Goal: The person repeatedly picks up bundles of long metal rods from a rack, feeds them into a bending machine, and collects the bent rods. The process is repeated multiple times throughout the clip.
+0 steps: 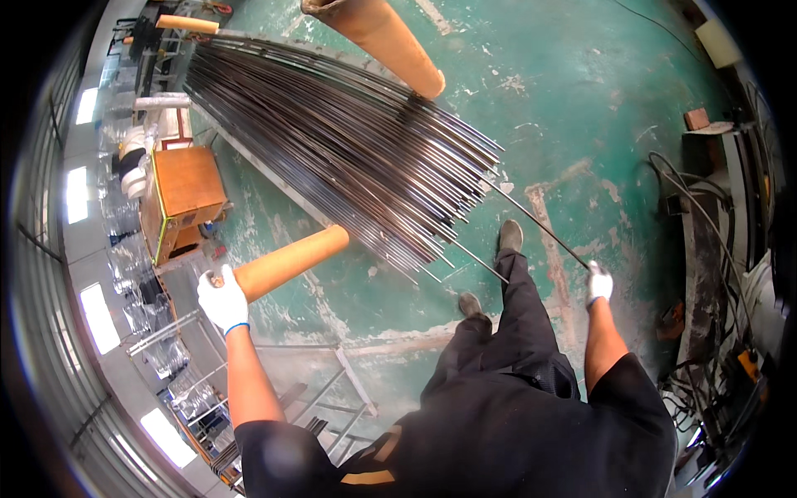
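A large bundle of long, dark metal rods (332,141) lies in front of me, their near ends uneven. My right hand (598,284), in a white glove, is closed around the end of one thin metal rod (540,217). That rod stretches back toward the bundle's right side. To the left, my white-gloved left hand (222,300) grips the end of an orange cylindrical post (295,259) beside the bundle. Some of its fingers are hidden behind that end. Another rod (480,261) sticks out of the bundle toward my leg.
A second orange post (386,41) rises at the bundle's far right side. An orange-brown box (189,181) stands at left, above a metal frame (332,398). Machinery with hanging cables (706,191) lines the right. The green floor (581,100) is worn.
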Motion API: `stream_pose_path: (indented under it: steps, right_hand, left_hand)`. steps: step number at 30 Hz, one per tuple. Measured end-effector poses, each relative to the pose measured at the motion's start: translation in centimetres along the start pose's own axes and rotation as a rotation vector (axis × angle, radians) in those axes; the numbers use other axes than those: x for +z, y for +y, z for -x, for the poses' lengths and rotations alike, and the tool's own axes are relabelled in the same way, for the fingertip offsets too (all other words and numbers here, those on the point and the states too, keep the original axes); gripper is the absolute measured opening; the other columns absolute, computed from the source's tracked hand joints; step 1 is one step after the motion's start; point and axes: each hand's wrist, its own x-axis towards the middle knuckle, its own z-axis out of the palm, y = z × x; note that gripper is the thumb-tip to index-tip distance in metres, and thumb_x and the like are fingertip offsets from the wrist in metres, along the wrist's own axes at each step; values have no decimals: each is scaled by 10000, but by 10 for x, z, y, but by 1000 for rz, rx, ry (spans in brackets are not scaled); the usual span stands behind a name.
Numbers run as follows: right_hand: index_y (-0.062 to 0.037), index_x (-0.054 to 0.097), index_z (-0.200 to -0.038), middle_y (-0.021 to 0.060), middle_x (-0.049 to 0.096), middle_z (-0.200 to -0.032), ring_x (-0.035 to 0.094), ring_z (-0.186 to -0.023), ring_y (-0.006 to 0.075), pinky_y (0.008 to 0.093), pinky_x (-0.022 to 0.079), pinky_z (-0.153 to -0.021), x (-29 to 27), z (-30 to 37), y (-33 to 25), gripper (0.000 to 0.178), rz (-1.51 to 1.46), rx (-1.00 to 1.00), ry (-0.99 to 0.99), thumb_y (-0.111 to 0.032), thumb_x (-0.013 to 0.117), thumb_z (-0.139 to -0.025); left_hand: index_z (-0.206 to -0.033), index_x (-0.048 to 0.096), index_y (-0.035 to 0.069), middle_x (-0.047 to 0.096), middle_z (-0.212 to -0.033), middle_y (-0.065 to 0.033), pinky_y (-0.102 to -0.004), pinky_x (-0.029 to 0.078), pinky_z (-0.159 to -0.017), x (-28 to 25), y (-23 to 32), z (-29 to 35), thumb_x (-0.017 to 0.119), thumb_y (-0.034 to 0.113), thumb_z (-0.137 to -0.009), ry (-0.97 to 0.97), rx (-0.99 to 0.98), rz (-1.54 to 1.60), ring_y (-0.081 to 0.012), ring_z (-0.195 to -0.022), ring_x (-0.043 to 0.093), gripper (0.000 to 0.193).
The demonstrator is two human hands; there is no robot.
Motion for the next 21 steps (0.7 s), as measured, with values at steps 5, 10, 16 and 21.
stream_pose_path:
  steps: [5,10,16,21]
  right_hand:
    - [39,633,-1352,256,686,-1267,645,-1174,419,507,482,-1067,156,171,-220,590,636,-585,-50,-294,790,-891]
    - [73,491,-1473,282,573,-1435,524,-1342,444,534,388,-1170,295,239,-317,908,693,-1041,-276,-339,903,-776]
    - [75,402,-1520,246,539,-1394,523,-1278,404,517,402,-1114,395,261,-363,1239,1005,-991,-171,-543,967,-606]
    - [23,560,-1262,235,631,-1169,603,-1104,406,517,496,-951,420,239,-332,788,999,-996,-248,-400,923,-705]
  left_hand:
    - [-1168,715,11,714,-1159,-232,-494,528,-967,7,12,-37,745,407,-956,-6,37,-56,-407,-1085,683,450]
    - [-1158,721,18,714,-1121,-202,-479,529,-949,10,25,-41,744,392,-945,34,66,-97,-388,-1044,682,430]
    - [-1146,727,19,720,-1130,-189,-468,534,-946,14,24,-42,761,283,-917,63,11,-63,-368,-1064,684,351]
    - [-1157,718,20,716,-1156,-187,-466,533,-961,13,32,-37,737,245,-929,73,-7,-42,-369,-1085,678,322]
